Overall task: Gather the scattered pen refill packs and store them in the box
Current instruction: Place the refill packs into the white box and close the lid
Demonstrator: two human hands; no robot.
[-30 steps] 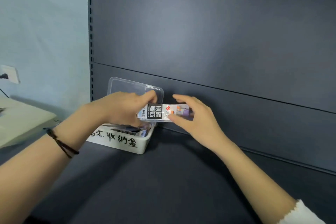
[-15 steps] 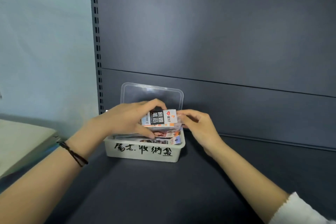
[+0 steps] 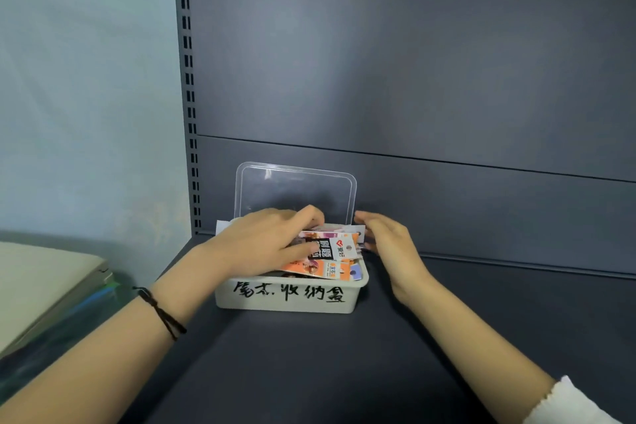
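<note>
The pack [image 3: 339,246] now lies on the pile in the box [image 3: 285,299], your left hand [image 3: 261,244] still gripping it, your right hand [image 3: 389,241] let go and open beside it, so release next

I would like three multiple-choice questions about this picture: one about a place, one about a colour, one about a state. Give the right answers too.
1. Where is the left hand?
A. on the packs in the box
B. beside the box
C. high above it

2. What colour is the writing on the box front?
A. red
B. black
C. blue

3. How is the lid?
A. shut
B. open, standing upright
C. lying flat

Answers: 1 A, its fingers lie over the packs; 2 B, black strokes on the white wall; 3 B, it rises behind the box.
</note>
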